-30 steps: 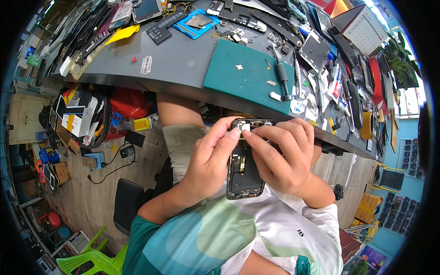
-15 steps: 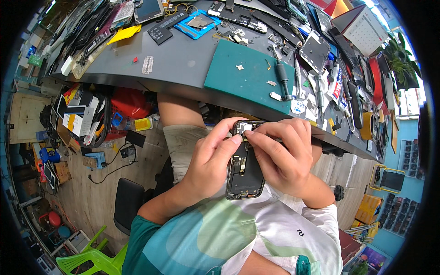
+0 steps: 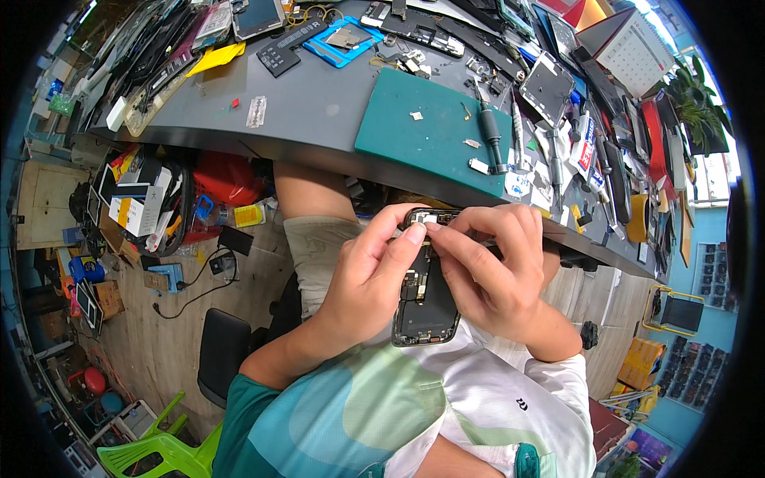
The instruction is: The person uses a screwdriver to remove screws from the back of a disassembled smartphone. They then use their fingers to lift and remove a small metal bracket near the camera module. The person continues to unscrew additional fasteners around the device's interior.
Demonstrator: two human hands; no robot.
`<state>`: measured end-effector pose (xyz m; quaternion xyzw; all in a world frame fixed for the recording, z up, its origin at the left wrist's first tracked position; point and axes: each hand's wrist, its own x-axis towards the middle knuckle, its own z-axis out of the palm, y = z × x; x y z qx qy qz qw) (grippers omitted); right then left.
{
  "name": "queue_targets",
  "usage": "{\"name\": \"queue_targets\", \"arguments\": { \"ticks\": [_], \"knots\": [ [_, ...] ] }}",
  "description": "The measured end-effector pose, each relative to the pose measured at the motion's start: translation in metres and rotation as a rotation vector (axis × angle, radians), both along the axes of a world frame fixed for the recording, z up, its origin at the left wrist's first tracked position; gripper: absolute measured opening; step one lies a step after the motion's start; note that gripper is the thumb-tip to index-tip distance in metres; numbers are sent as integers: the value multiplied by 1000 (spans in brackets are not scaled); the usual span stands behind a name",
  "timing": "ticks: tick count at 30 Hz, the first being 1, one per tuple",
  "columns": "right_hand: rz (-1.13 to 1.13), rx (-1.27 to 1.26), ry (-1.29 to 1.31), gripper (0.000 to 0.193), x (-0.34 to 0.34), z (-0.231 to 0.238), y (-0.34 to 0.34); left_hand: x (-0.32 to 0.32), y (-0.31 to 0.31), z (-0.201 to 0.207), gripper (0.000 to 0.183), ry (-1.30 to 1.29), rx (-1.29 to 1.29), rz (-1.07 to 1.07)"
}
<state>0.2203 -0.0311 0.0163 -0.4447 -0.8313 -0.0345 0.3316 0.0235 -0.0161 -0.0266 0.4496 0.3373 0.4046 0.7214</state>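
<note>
An opened smartphone (image 3: 428, 319) is held over my lap, its black battery and small metal parts exposed. My left hand (image 3: 362, 279) grips its left edge, with the thumb pressed on the inner parts near the top. At the same top end, my right hand (image 3: 498, 271) is closed in a pinch; the fingertips meet beside my left thumb. Whatever lies between them is too small to make out. The curled right fingers cover the phone's upper right edge.
Beyond the phone, a green mat (image 3: 422, 135) lies on the grey desk (image 3: 319, 111), bearing small parts and a dark screwdriver (image 3: 491, 139). A razor blade (image 3: 256, 112) lies left of it. Phone parts and tools crowd the back and right. A bin (image 3: 151, 207) stands below left.
My left thumb has shifted slightly up and right across the phone's top end. The right hand's pinch stays in nearly the same place.
</note>
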Motion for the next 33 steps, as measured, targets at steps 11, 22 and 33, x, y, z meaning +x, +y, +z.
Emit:
{"name": "queue_targets", "arguments": {
  "ticks": [11,22,33],
  "knots": [
    [-34,-1,58,39,12,3,-3,2,0,2,31,-13,-36,28],
    [-10,31,24,34,5,0,2,1,-2,-2,30,24,4,11],
    [-101,-250,271,27,1,5,0,6,-5,-9,23,-6,21,41]
  ]
}}
